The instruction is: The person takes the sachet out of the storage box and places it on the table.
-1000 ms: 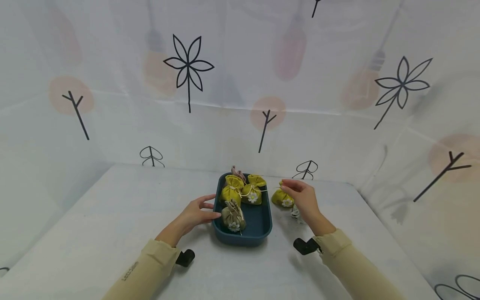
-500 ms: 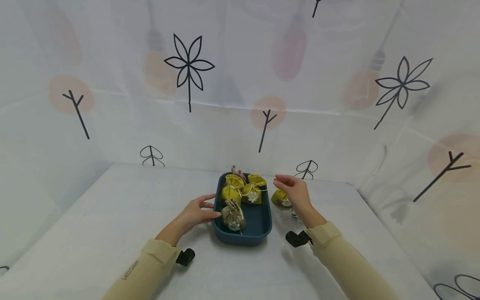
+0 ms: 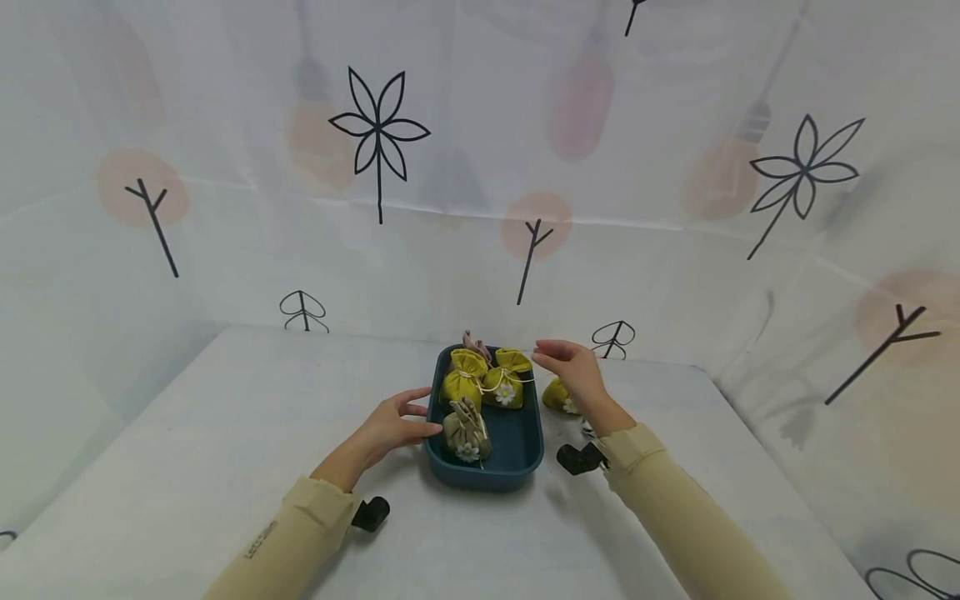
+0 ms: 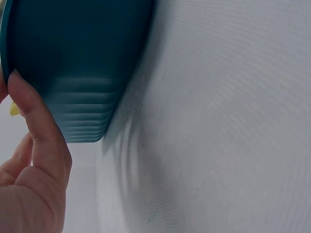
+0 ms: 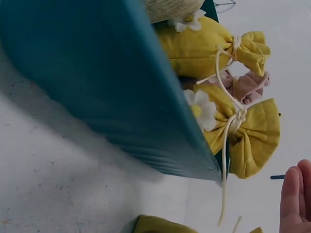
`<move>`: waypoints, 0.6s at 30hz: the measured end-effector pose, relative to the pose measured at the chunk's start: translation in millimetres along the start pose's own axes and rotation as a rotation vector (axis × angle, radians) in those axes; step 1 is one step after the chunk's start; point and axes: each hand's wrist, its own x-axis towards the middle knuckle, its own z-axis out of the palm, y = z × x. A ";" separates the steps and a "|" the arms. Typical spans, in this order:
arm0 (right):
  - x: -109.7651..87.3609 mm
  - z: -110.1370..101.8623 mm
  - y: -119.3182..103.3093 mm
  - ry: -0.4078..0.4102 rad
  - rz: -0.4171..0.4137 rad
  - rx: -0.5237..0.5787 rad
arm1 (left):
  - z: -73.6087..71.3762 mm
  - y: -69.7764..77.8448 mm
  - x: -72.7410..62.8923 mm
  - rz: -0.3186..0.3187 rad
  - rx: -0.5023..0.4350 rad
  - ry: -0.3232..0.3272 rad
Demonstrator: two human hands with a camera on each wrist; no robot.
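Observation:
A blue tray [image 3: 517,454] holds two yellow drawstring pouches [image 3: 461,390], an olive one [image 3: 463,432] in front and a pink one [image 3: 477,347] behind. White flowers decorate some of them. My left hand [image 3: 386,429] holds the tray's left rim between thumb and fingers. By the tray's far right corner hovers my right hand [image 3: 577,375], fingertips and thumb stretched toward the right yellow pouch [image 5: 255,138] without touching it. Nothing shows in its fingers [image 5: 291,196]. That pouch's pale cord [image 5: 224,179] hangs over the rim.
On the table right of the tray lies another yellow pouch [image 3: 558,396], partly behind the right hand. A small pale item [image 3: 588,428] shows below it, mostly hidden. White printed fabric [image 3: 450,267] rises behind the table [image 3: 315,367]. Each wrist carries a black camera [image 3: 371,514].
My right hand has moved left and slightly away from me, from above the yellow pouch on the table to beside the tray's far right corner. The left hand and tray have stayed put.

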 end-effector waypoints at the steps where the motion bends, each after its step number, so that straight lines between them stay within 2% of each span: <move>1: 0.9 1.0 -0.7 -0.006 0.004 -0.002 | -0.2 -0.1 0.1 -0.001 0.000 0.000; 12: 15.4 9.6 -3.0 -0.059 0.033 -0.001 | -0.6 -0.9 0.6 -0.005 0.010 -0.003; 18: 21.7 15.7 -2.7 -0.055 0.068 -0.023 | -0.3 -0.2 0.0 -0.002 0.019 -0.003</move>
